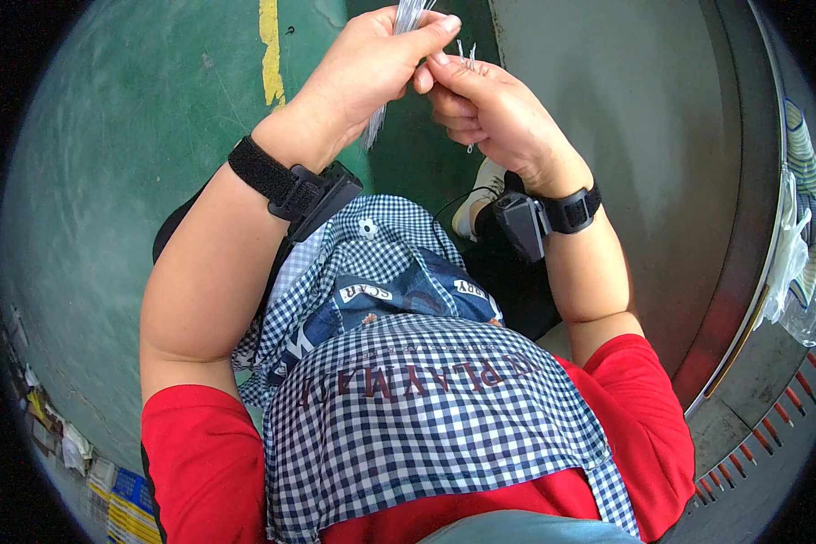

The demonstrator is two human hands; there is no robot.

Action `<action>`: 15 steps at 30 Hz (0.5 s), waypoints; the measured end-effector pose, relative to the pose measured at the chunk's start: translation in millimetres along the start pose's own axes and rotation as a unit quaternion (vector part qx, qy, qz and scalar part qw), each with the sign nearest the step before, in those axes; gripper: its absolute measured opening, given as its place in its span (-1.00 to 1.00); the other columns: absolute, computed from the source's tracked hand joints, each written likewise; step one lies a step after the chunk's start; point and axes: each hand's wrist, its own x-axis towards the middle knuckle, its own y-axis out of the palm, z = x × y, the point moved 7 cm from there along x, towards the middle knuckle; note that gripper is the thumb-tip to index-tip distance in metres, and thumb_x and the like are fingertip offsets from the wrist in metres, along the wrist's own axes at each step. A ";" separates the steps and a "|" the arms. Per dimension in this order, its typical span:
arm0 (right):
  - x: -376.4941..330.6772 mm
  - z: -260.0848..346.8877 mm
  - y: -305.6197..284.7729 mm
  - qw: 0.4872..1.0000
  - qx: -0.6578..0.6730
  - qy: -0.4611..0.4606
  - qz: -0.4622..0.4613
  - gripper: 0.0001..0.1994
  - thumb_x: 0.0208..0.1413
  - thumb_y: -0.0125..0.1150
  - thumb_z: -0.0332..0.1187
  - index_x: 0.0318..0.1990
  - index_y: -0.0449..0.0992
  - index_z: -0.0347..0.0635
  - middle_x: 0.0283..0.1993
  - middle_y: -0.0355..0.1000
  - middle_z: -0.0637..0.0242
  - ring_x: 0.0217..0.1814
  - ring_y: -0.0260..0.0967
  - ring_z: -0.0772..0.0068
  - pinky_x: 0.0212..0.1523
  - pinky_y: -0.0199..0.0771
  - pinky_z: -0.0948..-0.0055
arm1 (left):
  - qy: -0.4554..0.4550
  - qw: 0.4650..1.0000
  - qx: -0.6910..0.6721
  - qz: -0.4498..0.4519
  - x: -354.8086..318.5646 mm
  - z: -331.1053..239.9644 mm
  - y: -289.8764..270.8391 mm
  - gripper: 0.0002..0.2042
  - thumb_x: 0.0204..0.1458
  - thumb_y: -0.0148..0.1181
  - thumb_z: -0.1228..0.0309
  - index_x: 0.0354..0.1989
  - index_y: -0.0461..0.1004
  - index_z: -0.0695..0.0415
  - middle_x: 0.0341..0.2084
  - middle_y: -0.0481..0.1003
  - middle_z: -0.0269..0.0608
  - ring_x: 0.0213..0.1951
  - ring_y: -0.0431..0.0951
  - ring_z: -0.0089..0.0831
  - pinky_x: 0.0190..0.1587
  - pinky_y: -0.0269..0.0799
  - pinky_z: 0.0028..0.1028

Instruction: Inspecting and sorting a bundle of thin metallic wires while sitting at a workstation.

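My left hand [372, 63] is closed around a bundle of thin silvery metal wires [374, 130], which sticks out above and below the fist. Close beside it, at the top centre, my right hand [499, 113] pinches a few short thin wires [467, 54]. Their tips stand up above its fingers, and a small looped end shows below them. The thumbs and fingertips of both hands meet or nearly meet. What lies between the fingertips is too small to make out. Each wrist wears a black strap with a small black device.
Under the hands is a green floor [154, 136] with a worn yellow stripe [270, 54]. A broad grey surface [626, 118] lies to the right. At its outer edge are a striped knitted glove [800, 145] and clear plastic [793, 249]. Blue-and-yellow stacked items [129, 503] sit lower left.
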 end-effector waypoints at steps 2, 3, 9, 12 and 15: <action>1.7 1.8 -5.5 0.999 0.012 -0.017 -0.038 -0.68 0.31 -0.10 -0.07 -0.31 0.46 -0.06 -0.63 0.04 0.66 -0.64 -0.16 0.72 -0.62 -0.15 0.64 | -0.039 0.998 -0.050 0.011 1.3 6.6 -6.8 -0.78 0.21 0.06 0.21 -0.20 0.47 0.11 -0.66 0.34 -0.52 -0.71 0.14 -0.79 -0.67 -0.01 -0.72; 1.8 2.0 -5.7 0.999 0.012 -0.016 -0.038 -0.68 0.31 -0.10 -0.07 -0.31 0.46 -0.06 -0.63 0.04 0.66 -0.64 -0.16 0.72 -0.62 -0.15 0.64 | -0.039 0.998 -0.050 0.012 2.3 5.6 -6.8 -0.78 0.21 0.06 0.21 -0.20 0.47 0.11 -0.66 0.34 -0.52 -0.71 0.14 -0.79 -0.67 -0.01 -0.72; 0.4 9.4 -16.6 0.990 0.009 -0.062 -0.123 -0.70 0.31 -0.07 -0.08 -0.30 0.46 -0.07 -0.63 -0.01 0.65 -0.62 -0.18 0.75 -0.62 -0.16 0.69 | -0.025 0.996 -0.080 -0.006 1.7 6.2 -5.0 -0.76 0.25 -0.03 0.22 -0.21 0.44 0.13 -0.58 0.34 -0.49 -0.70 0.12 -0.79 -0.67 -0.01 -0.72; -0.9 12.0 -18.4 0.987 0.013 -0.076 -0.140 -0.70 0.30 -0.05 -0.08 -0.31 0.46 -0.06 -0.62 0.00 0.66 -0.62 -0.18 0.75 -0.61 -0.16 0.69 | -0.033 0.996 -0.081 0.032 1.5 8.7 -2.2 -0.76 0.26 -0.07 0.24 -0.23 0.43 0.15 -0.52 0.35 -0.47 -0.69 0.14 -0.79 -0.68 0.00 -0.73; -0.4 12.0 -19.5 0.987 0.010 -0.078 -0.138 -0.72 0.29 -0.02 -0.08 -0.31 0.46 -0.05 -0.61 0.02 0.66 -0.61 -0.18 0.76 -0.61 -0.16 0.69 | -0.038 0.996 -0.076 0.038 1.4 9.0 -2.4 -0.77 0.26 -0.06 0.24 -0.24 0.43 0.14 -0.53 0.35 -0.47 -0.69 0.14 -0.79 -0.68 -0.01 -0.73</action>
